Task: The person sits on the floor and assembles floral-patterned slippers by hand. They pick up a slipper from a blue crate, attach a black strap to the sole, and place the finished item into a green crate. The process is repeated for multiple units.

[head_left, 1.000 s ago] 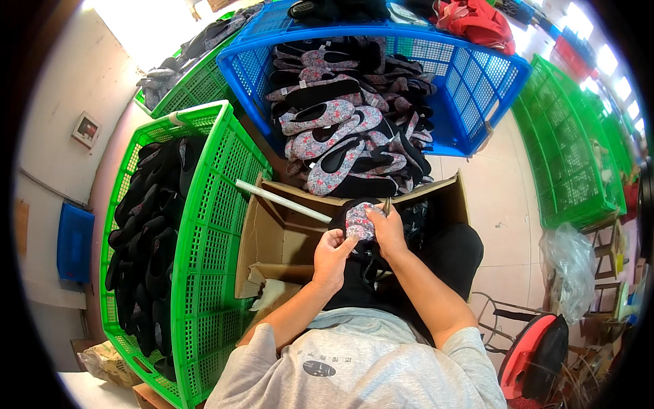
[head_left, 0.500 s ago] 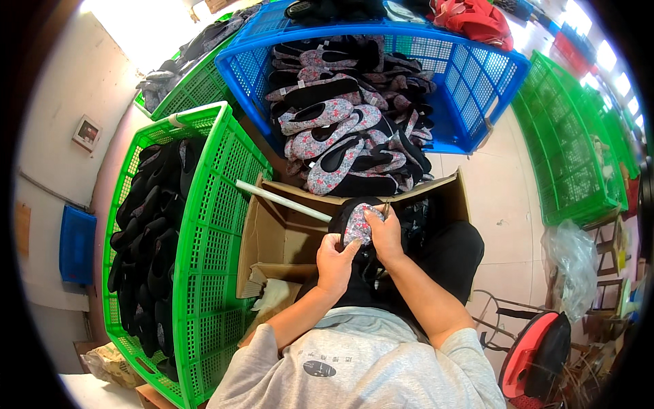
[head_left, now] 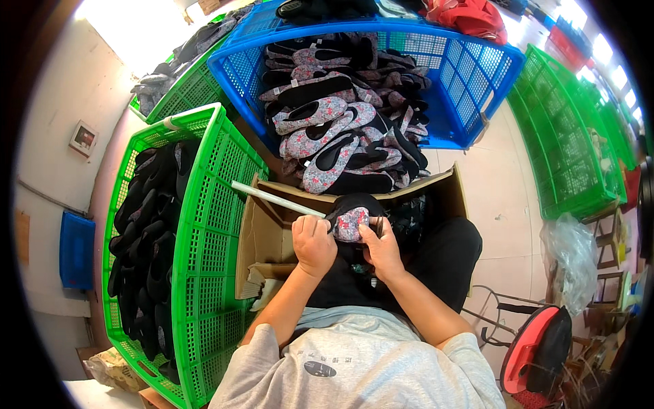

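Observation:
Over my lap is a floral slipper (head_left: 351, 225), grey with pink and red flowers and a black part toward its far end. My right hand (head_left: 383, 255) grips its right side, thumb on the floral face. A thin dark metal tool (head_left: 380, 223) sticks up by that hand's fingers; its kind is unclear. At the slipper's left side my left hand (head_left: 314, 247) is closed with knuckles up, and what it pinches is hidden. The end of a white rod (head_left: 276, 198) lies just beyond those knuckles, crossing an open cardboard box (head_left: 256, 235).
A blue crate (head_left: 470, 95) holds piled floral slippers ahead. To my left stands a green crate (head_left: 204, 252) full of black slippers. More green crates (head_left: 569, 136) are at the far right. A clear plastic bag (head_left: 575, 262) and a red-and-black seat (head_left: 535, 354) lie on the right.
My left hand has moved left off the slipper's face and closed into a fist. The slipper has tilted and shifted slightly nearer me; my right hand keeps hold of it.

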Motion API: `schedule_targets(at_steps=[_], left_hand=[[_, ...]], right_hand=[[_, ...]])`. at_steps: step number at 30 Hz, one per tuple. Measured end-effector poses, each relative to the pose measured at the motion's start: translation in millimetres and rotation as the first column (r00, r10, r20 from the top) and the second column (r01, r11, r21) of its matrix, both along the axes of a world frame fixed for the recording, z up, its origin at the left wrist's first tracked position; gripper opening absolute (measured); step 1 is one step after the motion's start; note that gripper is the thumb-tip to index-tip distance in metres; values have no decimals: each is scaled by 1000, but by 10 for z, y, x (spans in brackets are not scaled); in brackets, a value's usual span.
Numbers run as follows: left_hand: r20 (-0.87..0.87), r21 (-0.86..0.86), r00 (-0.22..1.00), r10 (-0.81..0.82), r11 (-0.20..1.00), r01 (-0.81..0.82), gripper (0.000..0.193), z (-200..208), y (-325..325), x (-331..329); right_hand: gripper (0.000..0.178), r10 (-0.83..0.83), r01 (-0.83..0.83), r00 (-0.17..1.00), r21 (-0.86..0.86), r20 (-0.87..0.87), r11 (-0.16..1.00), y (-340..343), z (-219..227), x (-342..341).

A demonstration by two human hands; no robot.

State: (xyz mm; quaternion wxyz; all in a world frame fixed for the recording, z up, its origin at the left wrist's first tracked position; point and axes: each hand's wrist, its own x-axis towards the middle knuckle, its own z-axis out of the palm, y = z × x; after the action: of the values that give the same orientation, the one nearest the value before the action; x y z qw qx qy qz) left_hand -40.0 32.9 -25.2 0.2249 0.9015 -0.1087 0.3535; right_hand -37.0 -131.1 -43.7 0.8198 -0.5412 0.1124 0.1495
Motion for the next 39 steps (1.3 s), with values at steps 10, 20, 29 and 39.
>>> schedule_targets(at_steps=[10,20,29,39], left_hand=[[-339,-127,921,-193,979,158,30,377,-97,-35],[-399,-92,904,-154,988,128,33,206,-8,-39],[-394,27,909,-132,988,155,33,180,-92,-103],[-337,45,934,-115,989,138,35,1,1,-91]], right_hand=[[37,71,-74,997,-68,-43,995,-65,52,13],[36,5,-3,997,-32,76,999,-489,446,106],[45,273,-60,930,-628,248,776,-429,-10,300],[34,274,-48,939,-708,208,704,-325,-185,243]])
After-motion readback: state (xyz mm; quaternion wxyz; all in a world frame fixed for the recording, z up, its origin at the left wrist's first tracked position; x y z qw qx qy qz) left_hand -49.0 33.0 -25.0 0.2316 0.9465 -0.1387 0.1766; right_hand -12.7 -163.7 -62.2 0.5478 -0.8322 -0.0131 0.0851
